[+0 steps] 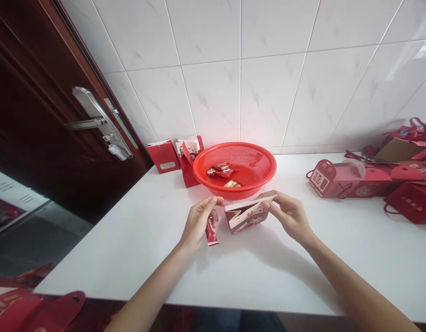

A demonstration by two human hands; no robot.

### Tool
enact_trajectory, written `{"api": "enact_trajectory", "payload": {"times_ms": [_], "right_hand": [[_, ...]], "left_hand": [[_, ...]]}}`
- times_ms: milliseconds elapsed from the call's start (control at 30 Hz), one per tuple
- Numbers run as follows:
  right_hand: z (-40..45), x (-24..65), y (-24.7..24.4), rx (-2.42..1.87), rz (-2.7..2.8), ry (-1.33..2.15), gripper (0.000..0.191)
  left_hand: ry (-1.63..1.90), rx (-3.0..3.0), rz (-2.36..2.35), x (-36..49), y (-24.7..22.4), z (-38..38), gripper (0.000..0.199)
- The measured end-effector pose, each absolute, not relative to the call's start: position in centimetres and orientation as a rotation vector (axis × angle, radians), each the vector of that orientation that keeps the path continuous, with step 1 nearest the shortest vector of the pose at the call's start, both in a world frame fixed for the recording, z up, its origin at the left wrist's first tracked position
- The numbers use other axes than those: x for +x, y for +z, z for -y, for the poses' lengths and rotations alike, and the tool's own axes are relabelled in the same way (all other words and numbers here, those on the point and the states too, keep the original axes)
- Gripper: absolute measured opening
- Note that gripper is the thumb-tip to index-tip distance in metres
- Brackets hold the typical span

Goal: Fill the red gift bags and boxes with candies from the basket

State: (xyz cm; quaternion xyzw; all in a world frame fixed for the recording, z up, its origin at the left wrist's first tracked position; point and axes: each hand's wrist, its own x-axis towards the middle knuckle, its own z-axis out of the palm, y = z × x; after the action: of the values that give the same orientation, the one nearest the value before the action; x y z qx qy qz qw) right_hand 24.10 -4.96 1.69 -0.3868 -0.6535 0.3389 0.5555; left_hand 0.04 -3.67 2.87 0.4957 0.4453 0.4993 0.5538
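My left hand [201, 221] is closed around a small red candy packet [212, 234], whose lower end sticks out below the fingers. Its thumb and forefinger point toward the left edge of a small gift box [249, 219]. That box is red and white with printed figures, and its top gapes partly open. My right hand [287, 213] pinches the box's upper right edge between thumb and fingers. Just behind the box stands a red plastic basket [235, 190] with several wrapped candies [221, 169] and a gold packet [232, 184] inside.
Red gift boxes [163, 157] stand left of the basket by the tiled wall [213, 101]. More boxes [337, 179] crowd the table's right side, some with cord handles. A dark door [33, 92] is at the left. Red boxes [43, 311] sit below the table's near left corner.
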Motion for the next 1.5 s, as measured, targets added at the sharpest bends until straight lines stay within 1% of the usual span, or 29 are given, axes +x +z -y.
{"api": "enact_trajectory", "payload": {"times_ms": [67, 133, 233, 333, 600, 933, 1133, 1233, 1333, 1500], "right_hand": [[5.2, 24.0, 1.6, -0.891, 1.564, 0.778, 0.033], [5.3, 24.0, 1.6, -0.899, 1.564, 0.744, 0.032], [5.4, 23.9, 1.6, -0.947, 1.547, 0.671, 0.036], [5.3, 23.9, 1.7, -1.002, 1.508, 0.639, 0.04], [5.0, 24.0, 1.7, -1.026, 1.444, 0.872, 0.041], [5.2, 24.0, 1.6, -0.985, 1.41, 0.988, 0.038], [5.4, 24.2, 1.3, -0.987, 1.432, 0.961, 0.034], [5.6, 24.2, 1.2, -1.006, 1.453, 0.868, 0.034], [5.9, 24.1, 1.2, -1.038, 1.491, 0.755, 0.034], [6.2, 23.8, 1.0, -1.028, 1.597, 0.648, 0.027]], "left_hand": [[1.157, 1.161, -1.051, 0.1, 3.0, 3.4, 0.052], [1.131, 1.133, -1.043, 0.3, 3.2, 3.0, 0.053], [1.074, 1.092, -1.028, 0.7, 3.5, 2.2, 0.053], [1.01, 1.054, -1.017, 1.0, 3.2, 1.5, 0.048], [0.901, 1.003, -0.962, 0.6, 1.3, 1.4, 0.033], [0.908, 0.744, -0.956, 0.1, 0.5, 1.1, 0.022], [0.958, 0.626, -0.959, 0.1, 0.6, 1.3, 0.017], [0.94, 0.609, -0.973, 0.1, 0.7, 1.3, 0.02], [0.922, 0.651, -0.975, 0.1, 0.7, 1.5, 0.029], [0.884, 0.739, -1.0, 0.0, 0.1, 1.9, 0.038]]}}
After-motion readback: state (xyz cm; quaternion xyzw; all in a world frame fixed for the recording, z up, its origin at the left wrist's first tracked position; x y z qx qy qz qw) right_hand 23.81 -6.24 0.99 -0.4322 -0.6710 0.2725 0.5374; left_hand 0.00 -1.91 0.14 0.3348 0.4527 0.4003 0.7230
